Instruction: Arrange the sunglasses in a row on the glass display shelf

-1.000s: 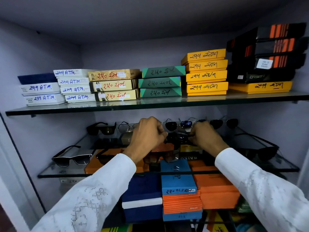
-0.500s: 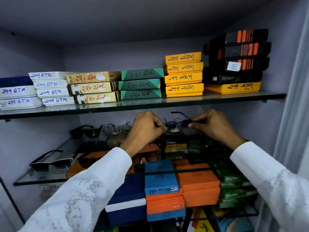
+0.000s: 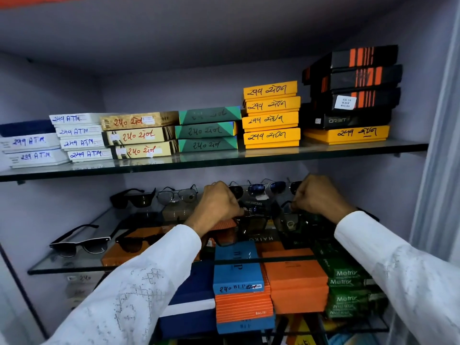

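Note:
On the lower glass shelf (image 3: 74,268), a back row holds black sunglasses (image 3: 133,197), clear aviators (image 3: 178,195) and blue mirrored aviators (image 3: 266,189). Near the front left lie a black-and-white pair (image 3: 79,242) and a dark brown pair (image 3: 139,241). My left hand (image 3: 219,202) and my right hand (image 3: 318,197) reach in mid-shelf, each pinched on one end of a dark-framed pair of sunglasses (image 3: 251,224) just in front of the back row. My fingers hide the frame's ends.
The upper glass shelf (image 3: 224,159) carries stacks of white, tan, green, yellow and black boxes close above my hands. Under the lower shelf stand blue, orange and green boxes (image 3: 293,277). A cabinet wall (image 3: 433,170) closes the right side.
My hands have dropped a little from the back row. The blue mirrored aviators, which were between my fingers, now stand free at the back. The dark pair is between my hands.

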{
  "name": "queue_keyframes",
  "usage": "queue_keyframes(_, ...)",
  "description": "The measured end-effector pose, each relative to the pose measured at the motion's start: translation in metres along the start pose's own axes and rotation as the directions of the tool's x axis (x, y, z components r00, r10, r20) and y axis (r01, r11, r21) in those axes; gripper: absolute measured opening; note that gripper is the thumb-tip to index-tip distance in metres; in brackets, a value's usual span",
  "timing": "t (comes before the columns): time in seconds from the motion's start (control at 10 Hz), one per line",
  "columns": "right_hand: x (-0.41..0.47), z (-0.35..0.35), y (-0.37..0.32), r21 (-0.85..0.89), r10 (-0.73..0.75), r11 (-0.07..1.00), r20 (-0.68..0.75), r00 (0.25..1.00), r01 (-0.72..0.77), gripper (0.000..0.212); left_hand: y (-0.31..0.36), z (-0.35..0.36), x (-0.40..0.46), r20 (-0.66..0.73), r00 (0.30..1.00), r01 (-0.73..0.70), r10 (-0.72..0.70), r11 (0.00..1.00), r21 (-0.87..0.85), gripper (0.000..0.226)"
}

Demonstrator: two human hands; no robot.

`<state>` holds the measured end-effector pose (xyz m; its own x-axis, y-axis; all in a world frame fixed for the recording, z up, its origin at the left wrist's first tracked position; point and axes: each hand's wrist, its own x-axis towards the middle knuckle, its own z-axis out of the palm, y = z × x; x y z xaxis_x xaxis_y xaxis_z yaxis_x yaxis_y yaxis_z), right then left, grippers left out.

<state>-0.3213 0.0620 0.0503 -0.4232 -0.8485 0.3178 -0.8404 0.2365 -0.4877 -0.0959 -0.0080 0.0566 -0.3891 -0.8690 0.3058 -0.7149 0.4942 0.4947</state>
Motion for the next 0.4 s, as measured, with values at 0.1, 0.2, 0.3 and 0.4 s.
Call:
queue_keyframes(0.1,0.000,0.002,0.002,-0.025,0.028,0.999,0.025,0.999,-0.027,0.020,0.000,0.005,-0.002,0.020,1.000,0.004,-0.004,1.000,-0.014,0.016)
queue_keyframes(0.2,0.002,0.004,0.007,-0.049,-0.013,0.999,0.026,1.000,0.014,0.018,0.001,0.010,-0.005,0.016,1.000,0.014,-0.014,1.000,-0.013,0.015)
queue_keyframes(0.3,-0.003,-0.001,0.004,-0.042,0.003,0.999,0.073,0.997,0.000,0.023,0.002,0.009,-0.008,0.031,0.999,0.008,-0.008,1.000,0.010,0.013)
queue_keyframes(0.4,-0.018,-0.014,0.000,0.000,0.036,0.999,0.057,0.998,-0.036,0.024,0.004,0.006,-0.022,-0.079,0.992,-0.096,0.097,0.995,0.022,0.011)
